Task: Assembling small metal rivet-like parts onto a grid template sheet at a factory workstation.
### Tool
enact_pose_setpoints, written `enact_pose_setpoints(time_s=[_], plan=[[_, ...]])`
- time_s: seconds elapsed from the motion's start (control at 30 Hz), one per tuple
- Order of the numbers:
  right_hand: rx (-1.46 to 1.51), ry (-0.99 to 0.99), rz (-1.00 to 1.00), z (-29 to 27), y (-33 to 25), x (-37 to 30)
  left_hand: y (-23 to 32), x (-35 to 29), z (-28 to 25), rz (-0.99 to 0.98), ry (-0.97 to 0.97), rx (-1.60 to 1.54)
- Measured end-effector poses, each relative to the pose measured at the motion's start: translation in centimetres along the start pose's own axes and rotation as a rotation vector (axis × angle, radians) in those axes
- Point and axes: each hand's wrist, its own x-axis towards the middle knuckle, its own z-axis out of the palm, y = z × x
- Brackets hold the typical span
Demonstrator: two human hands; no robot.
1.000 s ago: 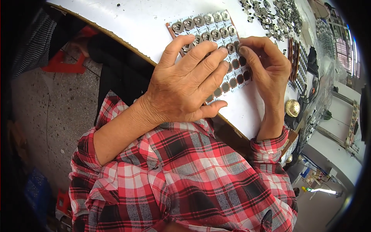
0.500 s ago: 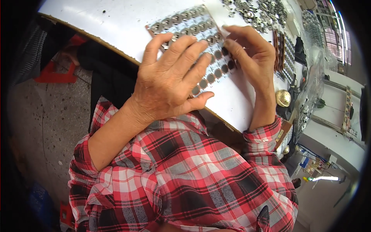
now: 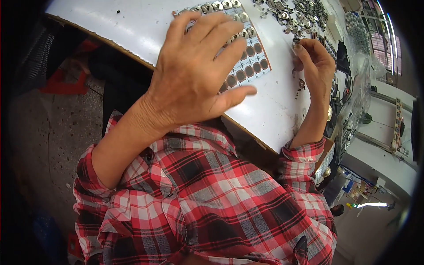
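A light-blue panel (image 3: pixel 264 56) of joined circuit boards lies on the white table. Its far rows carry shiny round metal clips (image 3: pixel 217 5); the near rows show bare dark round pads (image 3: pixel 248 70). My left hand (image 3: pixel 194 66) is spread over the panel's left part, hiding much of it; whether the fingertips press on it I cannot tell. To the right of the panel, my right hand (image 3: pixel 316 66) is closed in a pinch. A small silvery metal piece (image 3: pixel 296 40) shows at its thumb and fingertip, beside a heap of loose metal clips (image 3: pixel 304 15).
A few small dark bits (image 3: pixel 301 84) lie by my right wrist. Beyond that hand are a brass-coloured dome (image 3: pixel 329 113) and clear plastic bags (image 3: pixel 360 95). The table's near edge (image 3: pixel 247 132) runs slantwise before me. A red stool (image 3: pixel 66 84) stands at lower left.
My right hand has moved from the panel's right edge out to the right, by the heap. The panel has shifted slightly away from me, and my left hand has lifted or shifted with it.
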Motion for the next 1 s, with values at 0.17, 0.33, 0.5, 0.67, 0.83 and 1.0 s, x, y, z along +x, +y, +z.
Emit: enact_pose_setpoints(time_s=[0.17,0.33,0.5,0.67,0.83,1.0], plan=[[0.268,-0.043,-0.013,0.5,-1.8,-0.9,-1.7,1.9,-1.5,0.043,0.007,0.096],[0.344,-0.067,-0.049,0.9,-2.1,-0.9,-7.3,2.3,3.6,0.504,0.635,-0.149],[0.477,-0.401,-0.046,2.9,-5.8,-3.6,-6.5,2.7,-2.9,0.222,-0.072,-0.149],[0.590,-0.543,-0.039,5.4,-7.8,-4.8,-6.7,2.5,-2.8,0.058,-0.203,-0.209],[0.434,-0.477,-0.108,6.4,-8.2,-5.1,-6.2,2.1,-3.4,0.063,-0.200,-0.215],[0.422,-0.373,-0.175,7.5,-8.3,-5.8,-6.9,2.5,-3.7,0.029,-0.317,-0.267]])
